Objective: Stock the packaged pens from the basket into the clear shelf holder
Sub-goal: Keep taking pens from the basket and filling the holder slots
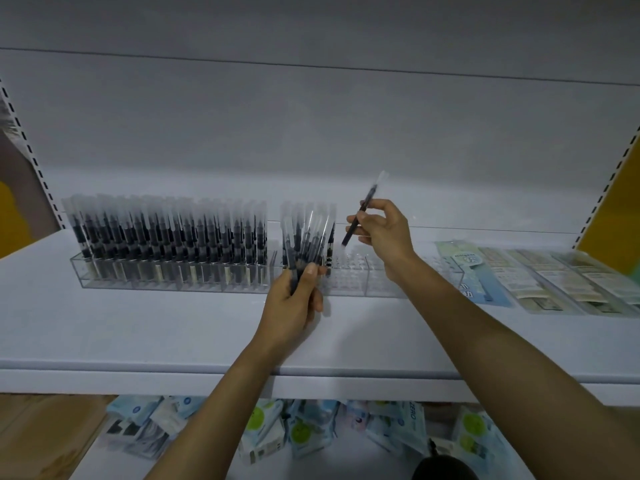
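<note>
A long clear shelf holder stands on the white shelf. Its left part is packed with upright black pens in clear sleeves, and its right cells show bare holes. My left hand grips a fanned bundle of packaged pens just in front of the holder's middle. My right hand pinches a single packaged pen, tilted, with its lower tip just above the bare holes right of the filled rows. The basket is out of view.
Flat packets of stationery lie on the shelf to the right of the holder. On the lower shelf sit several blue and green packets. Perforated shelf uprights frame both sides. A dark round object shows at the bottom edge.
</note>
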Demonstrator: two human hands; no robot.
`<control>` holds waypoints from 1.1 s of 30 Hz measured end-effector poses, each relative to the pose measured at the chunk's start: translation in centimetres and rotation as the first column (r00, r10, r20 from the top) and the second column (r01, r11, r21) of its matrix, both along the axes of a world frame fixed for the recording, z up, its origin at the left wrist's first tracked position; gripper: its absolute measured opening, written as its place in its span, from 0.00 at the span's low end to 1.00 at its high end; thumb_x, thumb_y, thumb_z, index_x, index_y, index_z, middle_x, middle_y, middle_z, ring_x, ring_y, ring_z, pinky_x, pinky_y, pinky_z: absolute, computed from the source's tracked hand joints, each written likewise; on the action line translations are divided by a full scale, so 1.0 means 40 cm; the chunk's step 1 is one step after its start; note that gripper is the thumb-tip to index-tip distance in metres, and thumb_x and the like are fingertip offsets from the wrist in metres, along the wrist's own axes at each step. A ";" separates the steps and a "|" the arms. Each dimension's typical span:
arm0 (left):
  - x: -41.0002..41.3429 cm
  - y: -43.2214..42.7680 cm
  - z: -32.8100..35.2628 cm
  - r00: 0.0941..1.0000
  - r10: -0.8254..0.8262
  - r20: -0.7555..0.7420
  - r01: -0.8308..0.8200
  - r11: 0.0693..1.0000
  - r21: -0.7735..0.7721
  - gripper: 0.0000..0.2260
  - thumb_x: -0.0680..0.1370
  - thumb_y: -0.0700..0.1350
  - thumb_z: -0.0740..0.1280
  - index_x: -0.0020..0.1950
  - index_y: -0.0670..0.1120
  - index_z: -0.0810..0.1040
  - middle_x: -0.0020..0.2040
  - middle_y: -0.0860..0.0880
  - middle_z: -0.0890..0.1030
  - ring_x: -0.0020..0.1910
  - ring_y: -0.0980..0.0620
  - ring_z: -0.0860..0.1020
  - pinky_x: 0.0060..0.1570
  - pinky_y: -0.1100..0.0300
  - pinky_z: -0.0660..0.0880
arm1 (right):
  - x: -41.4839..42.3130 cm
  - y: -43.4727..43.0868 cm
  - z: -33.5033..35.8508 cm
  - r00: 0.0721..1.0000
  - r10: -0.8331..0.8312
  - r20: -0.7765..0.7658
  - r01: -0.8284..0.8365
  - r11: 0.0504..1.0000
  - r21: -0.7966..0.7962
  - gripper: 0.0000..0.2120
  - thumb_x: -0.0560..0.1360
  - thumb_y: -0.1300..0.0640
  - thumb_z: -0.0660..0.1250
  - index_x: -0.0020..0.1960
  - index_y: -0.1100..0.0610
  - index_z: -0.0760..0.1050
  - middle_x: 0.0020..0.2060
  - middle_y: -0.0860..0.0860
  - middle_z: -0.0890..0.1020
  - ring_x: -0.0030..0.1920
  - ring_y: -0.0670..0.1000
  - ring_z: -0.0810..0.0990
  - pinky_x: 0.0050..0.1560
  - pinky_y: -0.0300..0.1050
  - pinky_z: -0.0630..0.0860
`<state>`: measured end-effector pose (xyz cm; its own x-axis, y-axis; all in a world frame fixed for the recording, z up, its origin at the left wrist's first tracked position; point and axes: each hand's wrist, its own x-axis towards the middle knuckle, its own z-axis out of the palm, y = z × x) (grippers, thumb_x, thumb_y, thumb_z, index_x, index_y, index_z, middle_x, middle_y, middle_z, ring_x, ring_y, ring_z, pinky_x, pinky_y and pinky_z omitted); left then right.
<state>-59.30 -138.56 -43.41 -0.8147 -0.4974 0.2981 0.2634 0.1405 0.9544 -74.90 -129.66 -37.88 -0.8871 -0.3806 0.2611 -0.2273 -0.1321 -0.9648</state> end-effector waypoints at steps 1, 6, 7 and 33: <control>-0.001 0.000 0.001 1.000 -0.002 -0.001 0.002 1.000 -0.003 0.14 0.82 0.49 0.56 0.49 0.44 0.77 0.29 0.47 0.73 0.22 0.58 0.67 0.23 0.67 0.64 | -0.003 -0.001 -0.011 1.000 0.018 -0.011 -0.018 1.000 0.017 0.08 0.79 0.62 0.63 0.58 0.58 0.72 0.43 0.52 0.85 0.42 0.50 0.84 0.44 0.38 0.76; -0.003 -0.001 -0.002 1.000 -0.008 -0.006 0.008 1.000 -0.017 0.13 0.82 0.48 0.56 0.50 0.44 0.78 0.28 0.48 0.73 0.22 0.58 0.67 0.23 0.67 0.64 | -0.017 0.003 -0.037 0.988 0.121 -0.098 -0.104 0.980 0.168 0.08 0.75 0.64 0.69 0.53 0.60 0.75 0.43 0.54 0.85 0.46 0.50 0.84 0.51 0.45 0.78; -0.002 -0.001 -0.002 1.000 -0.012 -0.007 0.011 1.000 -0.017 0.13 0.82 0.48 0.56 0.50 0.44 0.77 0.28 0.48 0.73 0.22 0.58 0.67 0.23 0.67 0.64 | -0.018 0.002 -0.039 0.984 0.131 -0.119 -0.106 0.975 0.196 0.08 0.73 0.64 0.71 0.51 0.60 0.76 0.42 0.55 0.85 0.47 0.52 0.84 0.54 0.48 0.78; -0.004 0.001 -0.006 1.000 0.007 0.020 -0.007 1.000 -0.026 0.14 0.82 0.49 0.56 0.51 0.42 0.77 0.27 0.49 0.73 0.21 0.58 0.66 0.23 0.67 0.64 | -0.019 -0.017 -0.064 0.926 0.115 -0.359 0.045 0.912 0.407 0.11 0.67 0.60 0.77 0.41 0.53 0.74 0.34 0.49 0.81 0.39 0.51 0.81 0.46 0.48 0.78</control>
